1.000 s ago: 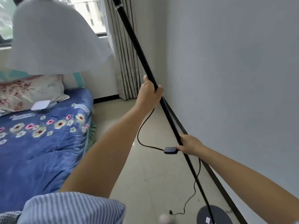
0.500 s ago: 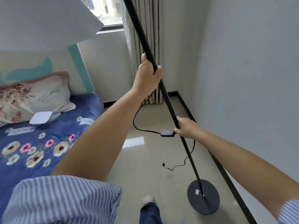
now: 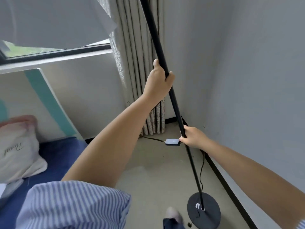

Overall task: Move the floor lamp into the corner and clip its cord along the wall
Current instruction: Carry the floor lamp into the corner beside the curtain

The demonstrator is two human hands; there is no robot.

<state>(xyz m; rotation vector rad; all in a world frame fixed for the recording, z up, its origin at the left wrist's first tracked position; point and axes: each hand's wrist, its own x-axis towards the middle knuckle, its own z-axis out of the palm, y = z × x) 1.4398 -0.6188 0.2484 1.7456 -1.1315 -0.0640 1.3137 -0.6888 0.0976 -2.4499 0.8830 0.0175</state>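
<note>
The floor lamp has a thin black pole (image 3: 177, 111), a round black base (image 3: 209, 214) and a white shade (image 3: 54, 22) at the top left. The pole leans, its top tilted to the left. My left hand (image 3: 159, 82) is wrapped around the pole at mid height. Lower down, my right hand (image 3: 193, 138) grips the pole. The black cord (image 3: 201, 167) hangs beside the pole, and its inline switch (image 3: 172, 142) dangles just left of my right hand. The base sits near the right wall, short of the room corner (image 3: 181, 117).
A pleated curtain (image 3: 142, 63) hangs down into the corner. The grey wall (image 3: 255, 80) with a black baseboard (image 3: 227, 184) runs along the right. A bed (image 3: 54, 154) with a blue cover and a pillow (image 3: 18, 149) lies at the left. My foot (image 3: 172, 215) is beside the base.
The lamp and I have moved forward toward the corner; the curtain and corner are much nearer. Both hands keep their grip on the pole.
</note>
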